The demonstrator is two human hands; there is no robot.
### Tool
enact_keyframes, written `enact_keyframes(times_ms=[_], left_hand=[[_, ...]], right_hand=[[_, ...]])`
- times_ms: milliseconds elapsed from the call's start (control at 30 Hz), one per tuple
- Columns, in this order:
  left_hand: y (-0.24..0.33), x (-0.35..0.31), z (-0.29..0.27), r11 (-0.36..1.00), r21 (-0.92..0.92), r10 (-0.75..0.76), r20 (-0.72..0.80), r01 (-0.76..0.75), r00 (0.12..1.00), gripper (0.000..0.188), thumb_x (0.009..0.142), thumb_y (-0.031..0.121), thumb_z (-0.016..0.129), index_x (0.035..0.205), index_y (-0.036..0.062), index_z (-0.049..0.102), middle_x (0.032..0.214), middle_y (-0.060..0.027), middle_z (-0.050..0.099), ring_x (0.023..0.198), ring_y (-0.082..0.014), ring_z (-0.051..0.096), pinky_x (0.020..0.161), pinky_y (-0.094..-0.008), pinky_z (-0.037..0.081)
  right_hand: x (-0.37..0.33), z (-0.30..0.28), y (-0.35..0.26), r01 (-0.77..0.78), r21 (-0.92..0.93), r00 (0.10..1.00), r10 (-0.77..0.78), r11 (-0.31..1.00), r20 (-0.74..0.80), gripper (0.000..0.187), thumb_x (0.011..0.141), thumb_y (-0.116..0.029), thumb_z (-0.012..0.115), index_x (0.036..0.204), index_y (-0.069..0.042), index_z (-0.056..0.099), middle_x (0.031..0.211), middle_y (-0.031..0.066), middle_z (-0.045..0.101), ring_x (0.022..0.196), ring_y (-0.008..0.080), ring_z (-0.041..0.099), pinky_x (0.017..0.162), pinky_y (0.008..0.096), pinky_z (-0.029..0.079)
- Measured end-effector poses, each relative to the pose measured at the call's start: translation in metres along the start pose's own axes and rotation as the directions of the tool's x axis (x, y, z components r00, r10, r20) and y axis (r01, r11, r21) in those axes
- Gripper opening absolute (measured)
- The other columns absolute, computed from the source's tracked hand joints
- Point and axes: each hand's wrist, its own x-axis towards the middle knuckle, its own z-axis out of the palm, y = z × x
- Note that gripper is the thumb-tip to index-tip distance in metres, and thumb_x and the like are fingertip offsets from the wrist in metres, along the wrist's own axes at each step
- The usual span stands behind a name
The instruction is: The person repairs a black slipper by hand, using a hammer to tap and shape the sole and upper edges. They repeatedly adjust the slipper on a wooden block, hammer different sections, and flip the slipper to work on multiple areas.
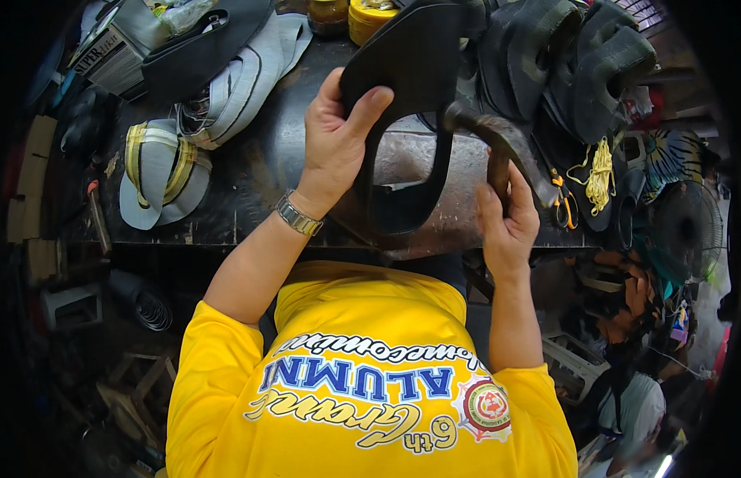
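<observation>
My left hand (332,143) grips a black, leather-like shoe upper (406,60) between thumb and fingers. Its broad flap points away from me, and a rounded loop hangs below around a large opening. In my right hand (510,227) is a hammer (498,171), held by its brown wooden handle. The dark curved head has a round face that touches or lies very close to the upper's right edge; I cannot tell which. Under the upper lies a worn, dark brown curved surface (466,163), partly hidden by it.
Stacks of black uppers (538,60) fill the back right, near orange-handled pliers (565,209) and yellow cord (600,177). Grey pieces (159,179) and another hammer (98,215) lie left on the black table (251,179). Yellow containers (370,22) stand behind. A fan (688,231) is far right.
</observation>
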Motion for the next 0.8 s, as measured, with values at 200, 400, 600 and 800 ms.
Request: enact_keyframes(times_ms=[200,400,600,800], left_hand=[[0.002,-0.023,-0.014,0.98,0.096,0.181,-0.048,-0.176,0.982,0.02,0.094,0.012,0.079,0.106,0.0082,0.064,0.098,0.0057,0.066,0.087,-0.0025,0.056,0.08,-0.0174,0.045],[-0.002,-0.023,-0.01,0.891,0.261,0.376,0.029,-0.37,0.926,0.025,0.091,0.007,0.081,0.108,0.0067,0.062,0.094,0.0032,0.067,0.083,-0.0041,0.058,0.075,-0.0193,0.046],[0.005,-0.026,-0.021,0.653,0.527,0.48,0.267,-0.544,0.836,0.027,0.09,0.009,0.082,0.108,0.0043,0.062,0.086,-0.0042,0.067,0.071,-0.0117,0.063,0.065,-0.0239,0.048],[0.014,-0.032,-0.021,0.609,0.546,0.462,0.346,-0.575,0.817,0.029,0.088,0.012,0.084,0.106,0.0047,0.063,0.081,-0.0077,0.065,0.064,-0.0178,0.063,0.058,-0.0269,0.047]], right_hand=[[-0.032,-0.027,-0.04,-0.017,-0.259,0.976,0.072,0.966,0.208,0.053,0.097,-0.001,0.066,0.149,-0.003,0.051,0.089,0.0041,0.064,0.064,0.005,0.052,0.053,0.019,0.039],[-0.04,-0.016,-0.075,0.283,0.249,0.956,-0.292,0.926,0.003,0.047,0.104,-0.014,0.055,0.149,-0.005,0.042,0.08,0.0107,0.058,0.058,0.014,0.049,0.05,0.0242,0.043],[-0.047,0.005,-0.048,0.036,-0.543,0.817,0.288,0.839,0.499,0.051,0.095,-0.005,0.067,0.145,-0.006,0.054,0.112,0.027,0.068,0.089,0.0393,0.071,0.077,0.0397,0.057],[-0.046,0.014,-0.053,0.244,-0.298,0.924,-0.128,0.923,0.361,0.052,0.099,-0.012,0.066,0.149,-0.017,0.053,0.095,0.02,0.07,0.077,0.0395,0.07,0.07,0.0427,0.057]])
